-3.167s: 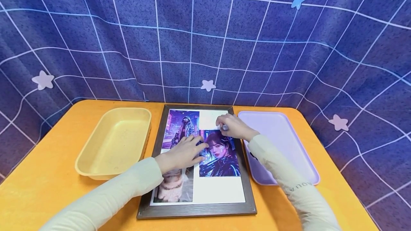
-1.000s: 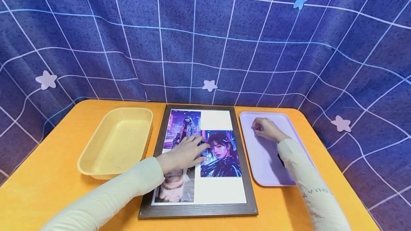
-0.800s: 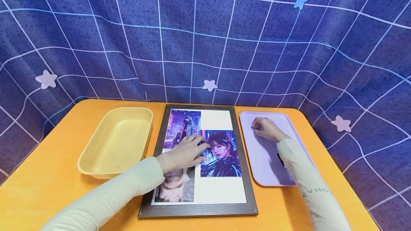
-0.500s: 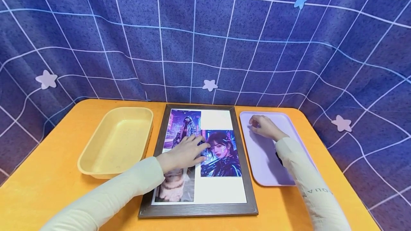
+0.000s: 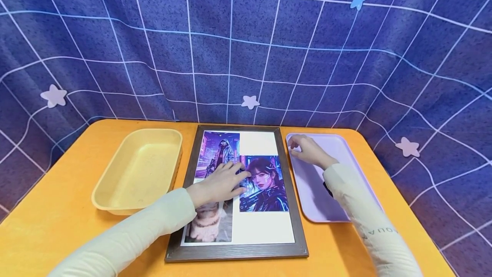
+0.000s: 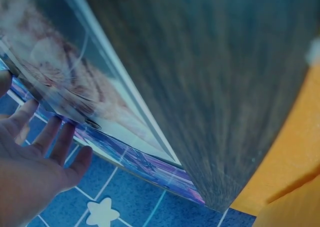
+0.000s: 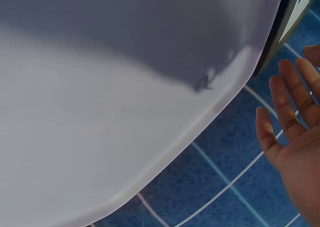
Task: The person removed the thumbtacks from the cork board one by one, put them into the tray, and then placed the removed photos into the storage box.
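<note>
A dark wooden picture frame [image 5: 236, 251] lies flat on the table with a white backing [image 5: 263, 231]. On it lie a purple city picture [image 5: 218, 148], a portrait picture [image 5: 265, 187] and a cat photo [image 6: 60, 77]. My left hand [image 5: 223, 183] rests with spread fingers over the pictures and covers part of them. My right hand [image 5: 309, 151] is over the far left corner of the lilac tray [image 5: 315, 200], near the frame's right edge. Its fingers are bent, with thumb and forefinger close together. Whether something small sits between them cannot be made out.
To the frame's left stands a deep yellow tray [image 5: 140, 174] on the orange table [image 5: 50, 208]. A small dark mark [image 7: 204, 82] shows in the lilac tray in the right wrist view; I cannot tell if it is an object or shadow. A blue gridded curtain [image 5: 246, 54] hangs behind.
My right hand went from the frame's upper right to the lilac tray, paused there with fingers low, and has moved left towards the frame. My left hand has stayed put.
</note>
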`<state>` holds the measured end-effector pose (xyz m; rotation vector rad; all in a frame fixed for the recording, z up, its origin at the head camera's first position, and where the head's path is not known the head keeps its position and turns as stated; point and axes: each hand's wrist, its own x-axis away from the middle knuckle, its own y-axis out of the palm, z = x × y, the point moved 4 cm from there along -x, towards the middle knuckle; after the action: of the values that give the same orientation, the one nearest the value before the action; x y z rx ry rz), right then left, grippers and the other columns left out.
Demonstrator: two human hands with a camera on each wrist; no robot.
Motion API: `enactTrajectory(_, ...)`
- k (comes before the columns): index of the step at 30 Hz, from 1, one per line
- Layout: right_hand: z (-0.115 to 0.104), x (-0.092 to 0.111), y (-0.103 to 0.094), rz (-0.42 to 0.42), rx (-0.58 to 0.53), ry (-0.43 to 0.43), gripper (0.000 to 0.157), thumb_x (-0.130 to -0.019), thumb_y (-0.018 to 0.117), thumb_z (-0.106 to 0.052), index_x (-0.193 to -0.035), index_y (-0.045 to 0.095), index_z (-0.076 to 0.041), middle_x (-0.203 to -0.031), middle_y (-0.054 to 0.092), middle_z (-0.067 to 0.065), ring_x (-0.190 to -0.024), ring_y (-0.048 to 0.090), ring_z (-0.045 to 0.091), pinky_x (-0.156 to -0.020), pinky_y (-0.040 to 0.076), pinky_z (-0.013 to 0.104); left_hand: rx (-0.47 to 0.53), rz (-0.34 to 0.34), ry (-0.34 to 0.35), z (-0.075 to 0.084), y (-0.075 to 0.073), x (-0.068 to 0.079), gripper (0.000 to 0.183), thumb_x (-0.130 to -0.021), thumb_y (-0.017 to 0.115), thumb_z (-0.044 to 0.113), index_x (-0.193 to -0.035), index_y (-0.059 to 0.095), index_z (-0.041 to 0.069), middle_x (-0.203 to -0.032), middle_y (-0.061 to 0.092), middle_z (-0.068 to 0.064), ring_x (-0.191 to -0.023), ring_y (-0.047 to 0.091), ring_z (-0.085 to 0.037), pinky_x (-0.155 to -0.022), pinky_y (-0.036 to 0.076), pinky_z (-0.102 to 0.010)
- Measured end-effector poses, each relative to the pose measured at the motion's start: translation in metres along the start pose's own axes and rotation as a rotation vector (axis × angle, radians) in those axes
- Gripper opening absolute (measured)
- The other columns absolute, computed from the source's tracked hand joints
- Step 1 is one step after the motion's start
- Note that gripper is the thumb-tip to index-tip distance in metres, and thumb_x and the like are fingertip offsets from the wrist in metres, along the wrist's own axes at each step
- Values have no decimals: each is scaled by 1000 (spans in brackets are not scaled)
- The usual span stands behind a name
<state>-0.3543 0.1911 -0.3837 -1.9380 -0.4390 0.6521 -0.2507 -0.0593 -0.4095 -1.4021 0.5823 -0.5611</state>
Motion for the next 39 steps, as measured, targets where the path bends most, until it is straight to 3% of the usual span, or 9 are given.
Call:
enactTrajectory(19, -35, -7, 19, -85, 74, -34, 16, -81, 65, -11, -94, 62, -2, -84, 61, 9, -78, 52, 20, -75, 44, 37, 0, -18, -5, -2, 3, -1, 46, -91, 48, 44, -132, 47, 22, -134, 44, -6, -123, 40, -28, -101, 33, -51)
enactTrajectory(28, -37, -8, 27, -81, 119, -67, 17, -79, 66, -12, -94, 62, -5, -89, 62, 7, -83, 52, 20, -77, 44, 39, -1, -15, -5, -2, 3, 0, 45, -92, 47, 44, -132, 46, 22, -134, 44, -5, -123, 40, -27, -102, 32, -49)
enactTrajectory(39, -34, -9, 34, -114, 131, 5, 17, -81, 66, -17, -95, 62, -9, -95, 62, 4, -92, 52, 22, -80, 41, 44, -4, -18, -7, -2, 3, 0, 45, -92, 47, 44, -132, 46, 22, -135, 43, -6, -124, 40, -27, -102, 32, -49)
